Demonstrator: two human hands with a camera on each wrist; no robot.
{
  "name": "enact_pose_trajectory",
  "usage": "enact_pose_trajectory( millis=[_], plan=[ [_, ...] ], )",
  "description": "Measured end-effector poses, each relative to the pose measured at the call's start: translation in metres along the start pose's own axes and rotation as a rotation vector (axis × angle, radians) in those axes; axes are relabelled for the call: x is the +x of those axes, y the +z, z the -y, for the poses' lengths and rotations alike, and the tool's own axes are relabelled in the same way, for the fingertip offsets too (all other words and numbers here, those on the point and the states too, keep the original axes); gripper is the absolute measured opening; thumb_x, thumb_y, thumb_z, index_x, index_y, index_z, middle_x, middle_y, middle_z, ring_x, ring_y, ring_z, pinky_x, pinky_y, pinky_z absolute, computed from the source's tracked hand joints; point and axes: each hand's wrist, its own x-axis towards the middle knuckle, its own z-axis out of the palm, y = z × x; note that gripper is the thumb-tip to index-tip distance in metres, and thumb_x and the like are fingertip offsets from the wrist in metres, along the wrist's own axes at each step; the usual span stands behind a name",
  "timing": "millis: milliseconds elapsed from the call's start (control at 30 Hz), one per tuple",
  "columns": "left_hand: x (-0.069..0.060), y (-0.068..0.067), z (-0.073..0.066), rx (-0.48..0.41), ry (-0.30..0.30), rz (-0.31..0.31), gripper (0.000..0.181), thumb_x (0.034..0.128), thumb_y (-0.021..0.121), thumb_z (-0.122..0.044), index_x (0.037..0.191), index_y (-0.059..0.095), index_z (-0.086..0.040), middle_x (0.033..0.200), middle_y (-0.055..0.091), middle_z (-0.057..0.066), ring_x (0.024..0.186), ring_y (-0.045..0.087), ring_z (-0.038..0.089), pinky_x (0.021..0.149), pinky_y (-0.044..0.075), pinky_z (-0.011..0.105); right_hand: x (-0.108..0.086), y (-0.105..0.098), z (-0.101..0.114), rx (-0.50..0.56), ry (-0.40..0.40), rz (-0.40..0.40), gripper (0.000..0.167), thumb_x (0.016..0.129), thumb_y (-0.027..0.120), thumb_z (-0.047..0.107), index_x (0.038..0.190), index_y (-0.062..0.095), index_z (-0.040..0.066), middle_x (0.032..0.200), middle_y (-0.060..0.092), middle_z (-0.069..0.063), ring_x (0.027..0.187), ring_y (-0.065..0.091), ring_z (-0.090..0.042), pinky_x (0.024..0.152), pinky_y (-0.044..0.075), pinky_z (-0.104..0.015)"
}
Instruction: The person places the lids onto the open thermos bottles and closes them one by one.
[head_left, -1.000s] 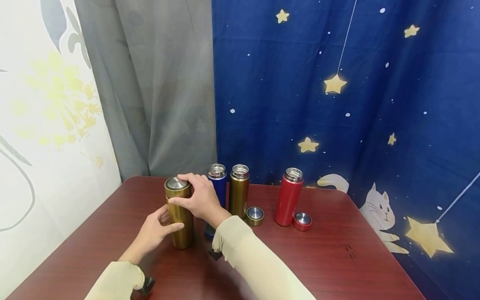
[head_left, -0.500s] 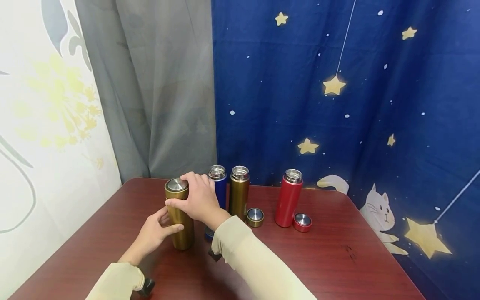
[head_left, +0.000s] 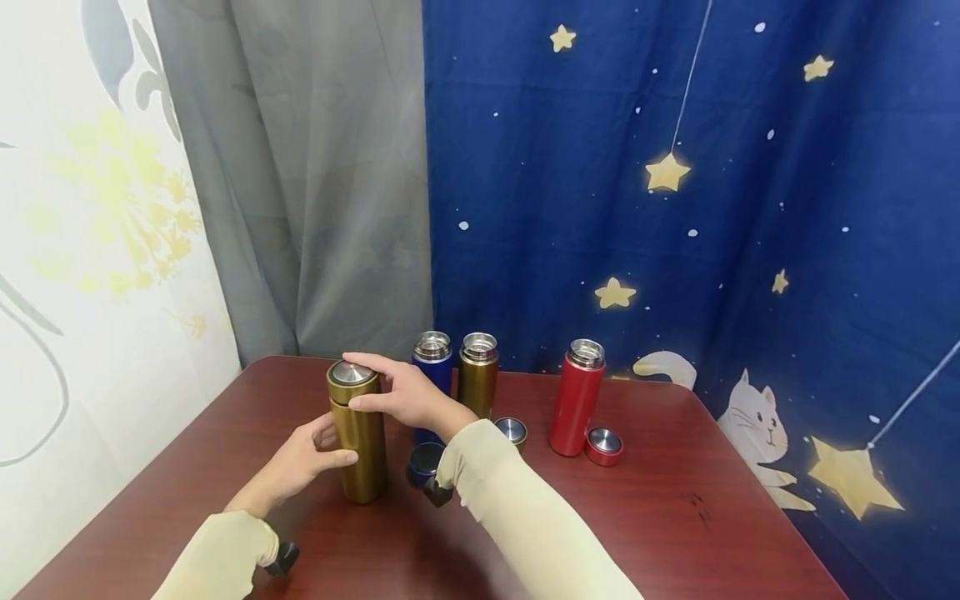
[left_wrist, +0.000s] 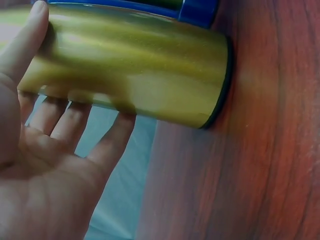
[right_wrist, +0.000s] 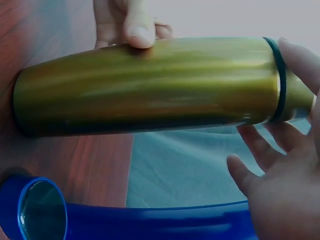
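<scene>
A gold thermos bottle (head_left: 363, 458) stands upright on the table at left of centre. My left hand (head_left: 298, 462) holds its body from the left, thumb across the front and fingers round the far side, as the left wrist view shows. On top sits a gold lid (head_left: 351, 373) with a silver disc. My right hand (head_left: 408, 395) grips this lid from the right, its thumb near the seam. A dark ring (right_wrist: 280, 80) shows between lid and body in the right wrist view.
Behind stand a blue bottle (head_left: 435, 367), a second gold bottle (head_left: 477, 387) and a red bottle (head_left: 577, 404), all without lids. Near them lie a blue lid (head_left: 424, 460), a gold lid (head_left: 512, 430) and a red lid (head_left: 604, 442). Curtains (head_left: 360, 208) hang behind the table.
My right hand has turned about the lid, its fingers now reaching further over the top and its thumb shifted right. The left hand keeps its hold on the bottle. The blue lid shows more fully.
</scene>
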Motion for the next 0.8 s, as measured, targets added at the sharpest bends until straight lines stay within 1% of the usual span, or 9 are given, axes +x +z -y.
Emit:
enact_pose_trajectory(
  millis=[67, 167, 300, 400, 533, 600, 633, 667, 800],
  plan=[
    [-0.001, 0.002, -0.001, 0.002, -0.004, -0.025, 0.077, 0.0843, 0.077, -0.015, 0.146, 0.035, 0.004, 0.137, 0.051, 0.026, 0.124, 0.05, 0.042, 0.088, 0.05, 0.028, 0.0, 0.002, 0.0, -0.064, 0.003, -0.043, 0.062, 0.086, 0.074, 0.033, 0.144, 0.05, 0.03, 0.135, 0.057, 0.009, 0.116, 0.054, -0.005, 0.097, 0.044, -0.027],
    [-0.003, 0.005, -0.001, 0.007, 0.02, -0.047, 0.077, 0.0844, 0.077, -0.014, 0.146, 0.034, 0.005, 0.134, 0.052, 0.028, 0.121, 0.052, 0.043, 0.086, 0.051, 0.027, -0.001, 0.005, -0.002, -0.168, 0.005, -0.121, 0.063, 0.082, 0.077, 0.041, 0.14, 0.054, 0.034, 0.133, 0.058, 0.013, 0.118, 0.052, -0.007, 0.098, 0.043, -0.03],
    [-0.003, 0.009, -0.001, 0.014, 0.032, -0.074, 0.075, 0.084, 0.077, -0.014, 0.145, 0.037, 0.003, 0.132, 0.055, 0.026, 0.117, 0.056, 0.039, 0.083, 0.051, 0.026, -0.002, 0.009, -0.003, -0.254, -0.019, -0.214, 0.062, 0.078, 0.08, 0.044, 0.136, 0.058, 0.034, 0.129, 0.06, 0.014, 0.105, 0.051, -0.009, 0.088, 0.045, -0.027],
    [-0.004, 0.011, -0.001, 0.027, 0.024, -0.103, 0.075, 0.0835, 0.078, -0.017, 0.145, 0.038, 0.001, 0.132, 0.056, 0.024, 0.116, 0.058, 0.031, 0.083, 0.051, 0.024, -0.002, 0.014, -0.005, -0.311, -0.062, -0.269, 0.062, 0.077, 0.081, 0.045, 0.134, 0.06, 0.033, 0.125, 0.063, 0.014, 0.097, 0.049, -0.008, 0.081, 0.043, -0.021],
    [-0.007, 0.014, 0.0, 0.008, 0.019, -0.12, 0.075, 0.0832, 0.078, -0.016, 0.145, 0.039, 0.001, 0.132, 0.055, 0.023, 0.113, 0.058, 0.01, 0.084, 0.05, 0.023, -0.004, 0.023, -0.008, -0.405, -0.132, -0.363, 0.062, 0.075, 0.081, 0.047, 0.131, 0.062, 0.029, 0.121, 0.065, 0.011, 0.094, 0.049, -0.007, 0.084, 0.04, -0.02],
    [-0.008, 0.015, 0.0, -0.002, 0.025, -0.122, 0.073, 0.0835, 0.078, -0.015, 0.144, 0.04, 0.0, 0.132, 0.056, 0.023, 0.111, 0.057, 0.003, 0.084, 0.051, 0.024, -0.004, 0.027, -0.009, -0.446, -0.163, -0.414, 0.063, 0.073, 0.082, 0.048, 0.129, 0.063, 0.026, 0.119, 0.066, 0.011, 0.094, 0.05, -0.007, 0.086, 0.04, -0.021],
    [-0.008, 0.016, 0.0, -0.003, 0.026, -0.127, 0.072, 0.0835, 0.078, -0.015, 0.144, 0.041, -0.001, 0.132, 0.056, 0.023, 0.11, 0.057, 0.002, 0.083, 0.051, 0.024, -0.004, 0.028, -0.009, -0.463, -0.177, -0.44, 0.063, 0.073, 0.082, 0.049, 0.128, 0.064, 0.026, 0.117, 0.067, 0.01, 0.094, 0.05, -0.007, 0.086, 0.04, -0.021],
    [-0.008, 0.016, 0.0, 0.001, 0.027, -0.133, 0.072, 0.0834, 0.078, -0.015, 0.144, 0.042, -0.001, 0.131, 0.057, 0.022, 0.11, 0.058, 0.003, 0.083, 0.051, 0.023, -0.004, 0.03, -0.009, -0.481, -0.187, -0.466, 0.063, 0.072, 0.082, 0.05, 0.127, 0.065, 0.025, 0.115, 0.067, 0.01, 0.093, 0.05, -0.008, 0.086, 0.039, -0.021],
    [-0.008, 0.016, -0.002, 0.026, 0.022, -0.156, 0.072, 0.0829, 0.079, -0.017, 0.143, 0.043, -0.003, 0.131, 0.058, 0.02, 0.114, 0.059, 0.022, 0.083, 0.051, 0.023, -0.002, 0.035, -0.006, -0.545, -0.186, -0.541, 0.063, 0.069, 0.083, 0.053, 0.122, 0.066, 0.025, 0.105, 0.068, 0.009, 0.089, 0.048, -0.009, 0.082, 0.039, -0.023]
  ],
)
